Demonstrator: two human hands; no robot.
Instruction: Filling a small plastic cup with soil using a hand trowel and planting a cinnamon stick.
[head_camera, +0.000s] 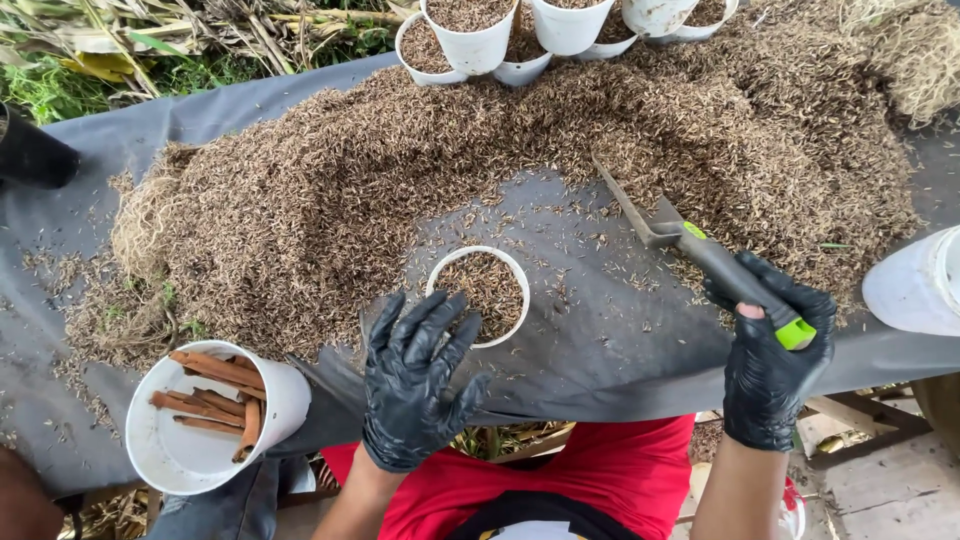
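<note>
Both my hands wear black gloves. My left hand (415, 380) hovers with fingers spread just in front of a small white cup (478, 295) filled with brown husk mix; its fingertips reach the cup's near rim. My right hand (772, 365) grips the grey and green handle of a hand trowel (690, 240), whose blade points up-left into a large heap of brown husks (420, 170) spread over a grey sheet (600, 340).
A white bucket (205, 425) with brown bark sticks lies tilted at lower left. Several filled white cups (470, 40) stand along the far edge. Another white container (915, 285) sits at the right edge. Dry leaves and grass lie beyond the sheet.
</note>
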